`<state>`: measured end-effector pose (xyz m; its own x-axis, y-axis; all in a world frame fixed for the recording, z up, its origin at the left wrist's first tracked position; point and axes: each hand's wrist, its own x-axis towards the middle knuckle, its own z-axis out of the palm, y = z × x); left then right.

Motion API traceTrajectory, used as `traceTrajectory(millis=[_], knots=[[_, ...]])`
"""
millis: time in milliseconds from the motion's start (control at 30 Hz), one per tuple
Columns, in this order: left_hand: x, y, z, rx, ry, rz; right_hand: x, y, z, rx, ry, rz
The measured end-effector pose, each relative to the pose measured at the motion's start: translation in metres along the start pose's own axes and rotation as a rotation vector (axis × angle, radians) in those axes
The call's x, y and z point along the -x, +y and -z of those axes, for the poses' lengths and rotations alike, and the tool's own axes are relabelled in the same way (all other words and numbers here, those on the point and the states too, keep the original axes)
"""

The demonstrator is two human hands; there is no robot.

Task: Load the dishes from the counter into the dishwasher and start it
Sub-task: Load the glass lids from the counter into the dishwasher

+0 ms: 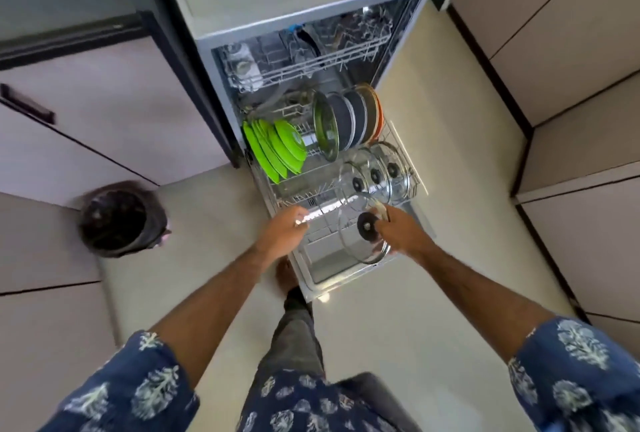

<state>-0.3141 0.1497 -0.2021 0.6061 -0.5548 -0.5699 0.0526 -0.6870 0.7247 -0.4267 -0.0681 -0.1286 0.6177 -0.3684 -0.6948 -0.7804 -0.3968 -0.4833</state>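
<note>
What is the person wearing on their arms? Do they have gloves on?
No gloves: the left hand and right hand are bare, with no rings or watch showing. The forearms are bare too. Both short sleeves are dark blue with a pale leafy, coral-like print.

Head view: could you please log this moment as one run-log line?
stage: loading lower rack | right hand: grips glass lid | left hand: at rack front | racked: three lids, green plates

The glass lid (pixel 363 234) hides the right hand (pixel 403 234) fingertips; upper rack (pixel 311 61) contents look too blurred to identify.
</note>
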Motion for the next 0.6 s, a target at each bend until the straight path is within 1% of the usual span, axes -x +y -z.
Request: traceTrajectory(millis=[67, 133, 267, 433, 500, 600], knots=[[-0.041, -0.011, -0.008, -0.072, -0.041, 0.020, -0.039, 0.003, 0.003, 0.108, 0.064, -0.009], [-0.085, -0.029, -0.016, -0.153, -0.076, 0.032, -0.086, 0.011, -0.002, 0.213, 0.090, -0.001], [-0.151, -0.059, -0.026, -0.312, -0.027, 0.013, -0.167, 0.022, -0.023, 0.397, 0.090, 0.015], [-0.219, -0.094, -0.051, -0.489, -0.012, 0.027, -0.257, 0.041, -0.058, 0.523, 0.093, 0.092], [-0.240, -0.109, -0.067, -0.557, 0.000, 0.018, -0.284, 0.049, -0.068, 0.561, 0.101, 0.128], [-0.263, -0.123, -0.093, -0.599, 0.020, 0.016, -0.312, 0.058, -0.075, 0.573, 0.105, 0.175]])
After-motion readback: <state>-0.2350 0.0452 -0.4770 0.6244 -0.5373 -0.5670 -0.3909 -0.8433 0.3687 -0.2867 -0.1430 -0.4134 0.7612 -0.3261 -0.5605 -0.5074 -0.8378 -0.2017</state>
